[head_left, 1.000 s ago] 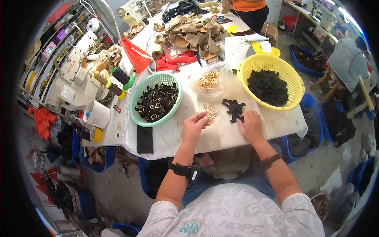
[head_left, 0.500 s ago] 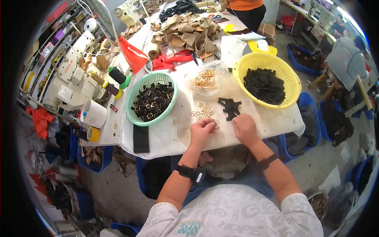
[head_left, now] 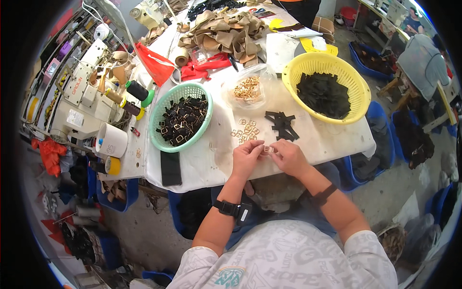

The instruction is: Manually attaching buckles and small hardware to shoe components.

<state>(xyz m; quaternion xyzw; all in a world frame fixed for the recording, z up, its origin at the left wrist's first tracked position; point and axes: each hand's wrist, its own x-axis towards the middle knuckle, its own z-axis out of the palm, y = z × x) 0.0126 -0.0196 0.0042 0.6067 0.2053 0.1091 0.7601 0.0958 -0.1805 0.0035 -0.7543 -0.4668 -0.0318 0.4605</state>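
Observation:
Close together at the table's front edge, both hands meet around a small gold square buckle. My left hand pinches the buckle at its left side. The fingers of my right hand are closed at its right side; what they pinch is too small to make out. Just beyond the left hand lies a loose group of gold buckles. A small heap of black strips is beyond the right hand. Farther back, a clear plastic bag holds more gold pieces.
A green basket of black strips with buckles stands left, a yellow basket of black pieces right. A dark phone lies near the front edge. Tan pieces pile at the back. A sewing machine stands at left.
My right hand has moved left from the black strips to meet my left hand at the buckle. The view has shifted slightly.

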